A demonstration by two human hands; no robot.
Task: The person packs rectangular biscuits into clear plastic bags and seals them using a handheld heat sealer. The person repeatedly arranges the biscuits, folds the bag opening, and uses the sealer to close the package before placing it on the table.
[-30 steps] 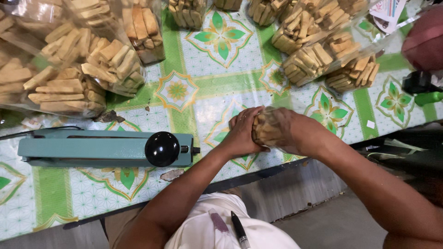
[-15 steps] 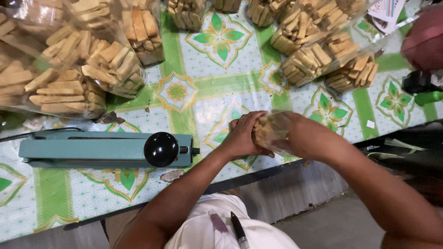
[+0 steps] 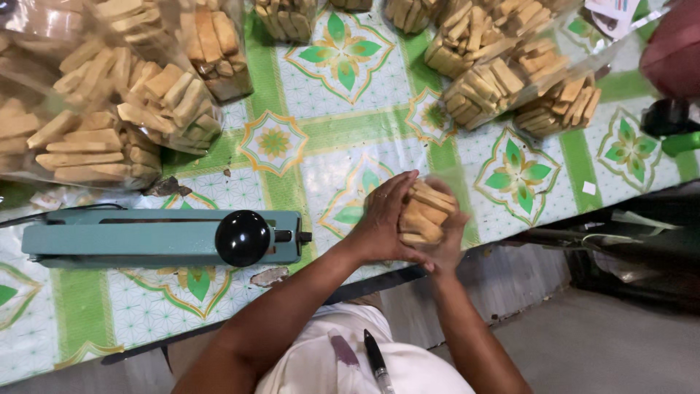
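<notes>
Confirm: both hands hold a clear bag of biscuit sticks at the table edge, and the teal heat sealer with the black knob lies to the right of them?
Not quite. The head view shows the left hand and right hand pressing the bag of biscuit sticks at the table edge, but the teal heat sealer lies to their left, not right.

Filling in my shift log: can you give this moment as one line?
left hand + right hand: clasp clear bag of tan biscuit sticks | above patterned table edge | teal heat sealer left, untouched

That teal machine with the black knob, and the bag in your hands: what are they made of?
The teal machine looks like painted metal, smooth and matte; its black knob seems glossy plastic, catching a highlight. The bag, pressed between the left hand and right hand, appears thin clear plastic film.
</notes>
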